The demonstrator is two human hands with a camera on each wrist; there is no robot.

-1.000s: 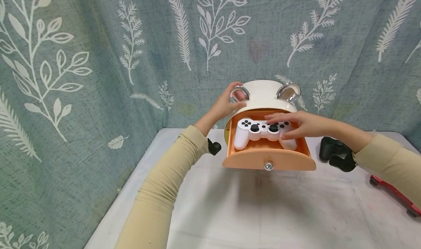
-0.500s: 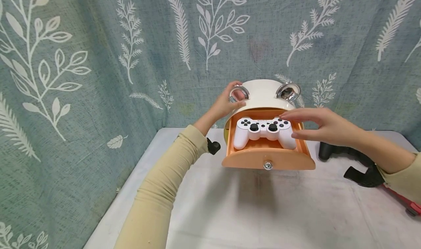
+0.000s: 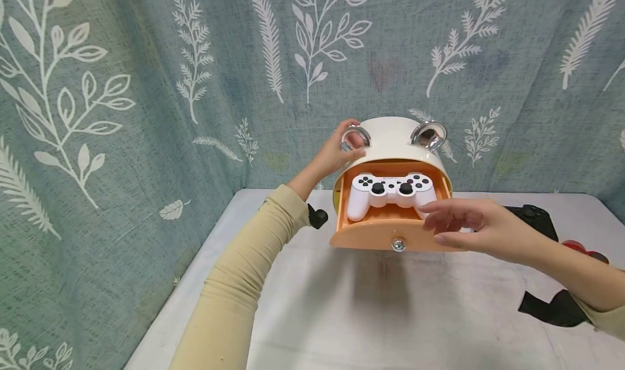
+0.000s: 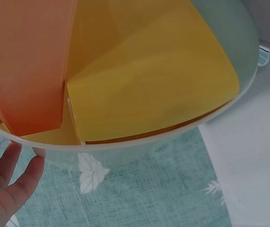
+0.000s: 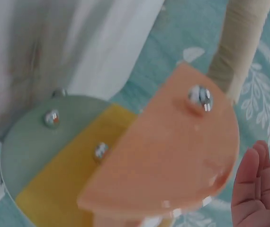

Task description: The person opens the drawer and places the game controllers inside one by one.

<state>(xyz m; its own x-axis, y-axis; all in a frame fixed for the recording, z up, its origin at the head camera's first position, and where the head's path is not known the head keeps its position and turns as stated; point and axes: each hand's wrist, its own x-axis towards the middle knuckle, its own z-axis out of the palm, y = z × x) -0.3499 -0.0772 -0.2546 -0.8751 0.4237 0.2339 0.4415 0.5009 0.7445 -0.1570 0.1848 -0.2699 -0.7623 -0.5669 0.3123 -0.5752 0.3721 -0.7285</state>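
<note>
In the head view, my left hand holds the upper left of a round white drawer box, thumb on its top beside a silver ring-shaped ear. The orange top drawer is pulled out and has a silver knob. Inside it lies a white game controller with black sticks. My right hand hangs at the drawer's right front corner, fingers loosely bent and holding nothing. Below the orange drawer, the right wrist view shows a yellow drawer and a green one.
A black game controller lies on the white table to the right of the box. Something red and black shows partly behind my right forearm. A leaf-patterned curtain hangs behind and at the left.
My right hand has moved off the white controller, going right and toward me, leaving the controller in the drawer. My left hand stays on the box.
</note>
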